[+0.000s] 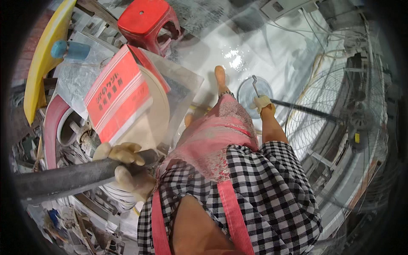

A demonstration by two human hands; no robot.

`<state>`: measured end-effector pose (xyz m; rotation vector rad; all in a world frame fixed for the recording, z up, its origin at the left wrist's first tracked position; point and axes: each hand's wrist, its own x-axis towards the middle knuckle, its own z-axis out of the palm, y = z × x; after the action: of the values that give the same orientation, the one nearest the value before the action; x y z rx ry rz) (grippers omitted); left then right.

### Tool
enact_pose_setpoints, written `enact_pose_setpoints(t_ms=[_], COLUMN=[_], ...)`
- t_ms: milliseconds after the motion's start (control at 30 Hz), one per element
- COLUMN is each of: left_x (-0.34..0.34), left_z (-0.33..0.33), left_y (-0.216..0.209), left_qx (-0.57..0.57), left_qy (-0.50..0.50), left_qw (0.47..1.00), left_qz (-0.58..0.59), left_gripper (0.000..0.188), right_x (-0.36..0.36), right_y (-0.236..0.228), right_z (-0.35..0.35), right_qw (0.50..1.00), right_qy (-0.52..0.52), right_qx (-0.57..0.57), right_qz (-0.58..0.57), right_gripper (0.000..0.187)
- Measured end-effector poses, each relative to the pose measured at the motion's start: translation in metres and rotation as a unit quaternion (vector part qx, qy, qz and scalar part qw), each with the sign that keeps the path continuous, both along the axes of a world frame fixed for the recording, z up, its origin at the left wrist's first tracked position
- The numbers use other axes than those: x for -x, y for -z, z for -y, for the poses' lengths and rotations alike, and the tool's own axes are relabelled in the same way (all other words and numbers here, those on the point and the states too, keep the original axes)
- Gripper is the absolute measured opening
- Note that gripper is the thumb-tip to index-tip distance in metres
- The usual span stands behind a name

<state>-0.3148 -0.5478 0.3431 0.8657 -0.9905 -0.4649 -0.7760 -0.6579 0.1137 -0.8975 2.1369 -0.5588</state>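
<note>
My left hand (127, 170), in a pale glove, is closed around a thick dark tube (63, 180) near its end, close to my left hip. The tube runs out to the left. My right hand (262, 103), also in a pale glove, is closed on a thin metal rod with a bent end (255, 83), held out over the floor. Behind that hand lie a round grey base (247, 94) and a black pole (301, 109) leading to a large wire-caged fan (329, 102). A pink apron (212, 140) hangs down my front.
A red plastic stool (143, 21) stands at far left. A red and white printed sack or sheet (119, 95) leans beside a round beige disc (159, 104). Left of it are a pink wheel rim (53, 131), a blue cylinder (76, 50) and a yellow curved piece (40, 72). The pale floor (208, 46) shines wet.
</note>
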Motion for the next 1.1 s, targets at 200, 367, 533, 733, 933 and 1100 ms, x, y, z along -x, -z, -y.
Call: enact_pose_setpoints(t_ms=[200, 367, 533, 733, 933, 1100], left_x=[-0.020, -0.056, -0.108, -0.144, -0.141, -0.162], left_z=[-0.023, -0.046, -0.078, -0.151, -0.182, -0.238], left_y=[-0.002, 0.007, -0.019, 0.016, 0.050, 0.068], left_qx=[0.085, 0.068, 0.060, -0.012, -0.028, -0.065], left_qy=[-0.140, -0.001, 0.176, 0.111, 0.016, -0.014], left_qw=[0.981, 0.993, 0.980, 0.988, 0.991, 0.971], left_qz=[-0.100, -0.096, -0.065, -0.105, -0.129, -0.231], left_gripper=[0.056, 0.059, 0.058, 0.058, 0.062, 0.055], right_x=[0.015, -0.038, -0.127, -0.189, -0.211, -0.228], right_y=[0.000, -0.027, -0.033, -0.027, -0.027, -0.065], right_z=[0.012, -0.060, -0.167, -0.200, -0.178, -0.196], right_qw=[0.986, 0.998, 0.994, 0.983, 0.979, 0.960], right_qy=[-0.032, 0.007, -0.024, -0.106, -0.167, -0.203], right_qx=[-0.128, -0.056, -0.018, -0.026, 0.055, 0.168], right_qz=[-0.105, -0.015, 0.108, 0.146, 0.103, 0.099], right_gripper=[0.025, 0.033, 0.036, 0.038, 0.033, 0.028])
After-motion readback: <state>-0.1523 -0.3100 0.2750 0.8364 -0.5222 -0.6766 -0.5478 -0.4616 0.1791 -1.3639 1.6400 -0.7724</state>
